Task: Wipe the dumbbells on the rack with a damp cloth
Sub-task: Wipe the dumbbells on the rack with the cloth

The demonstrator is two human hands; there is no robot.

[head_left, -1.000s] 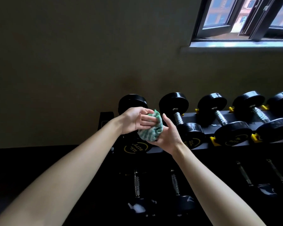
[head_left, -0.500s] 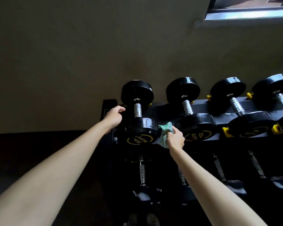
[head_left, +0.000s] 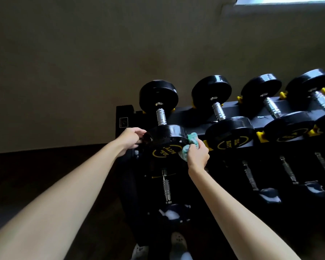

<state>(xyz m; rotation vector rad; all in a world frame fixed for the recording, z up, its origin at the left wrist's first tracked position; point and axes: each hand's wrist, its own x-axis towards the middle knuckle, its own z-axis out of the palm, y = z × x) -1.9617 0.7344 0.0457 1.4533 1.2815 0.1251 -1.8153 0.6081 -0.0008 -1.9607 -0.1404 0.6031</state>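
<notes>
The leftmost dumbbell [head_left: 163, 128] on the top tier of the black rack [head_left: 195, 119] has black round heads, a chrome handle and yellow lettering on its near face. My left hand [head_left: 131, 139] grips the left edge of that near head. My right hand [head_left: 197, 154] holds a crumpled green cloth [head_left: 189, 147] against the head's right edge. To the right, more black dumbbells [head_left: 225, 117] lie side by side on the same tier.
A lower tier holds more dumbbells [head_left: 167, 188] with chrome handles, in deep shadow. Yellow saddles [head_left: 260, 136] separate the top-tier weights. A plain wall rises behind the rack, and a window sill [head_left: 281, 4] shows at top right. My shoes [head_left: 178, 244] stand below the rack.
Both hands held the cloth together a second ago. My left hand moved to the leftmost dumbbell's near head; my right hand carried the cloth to that head's right edge. The camera tilted down.
</notes>
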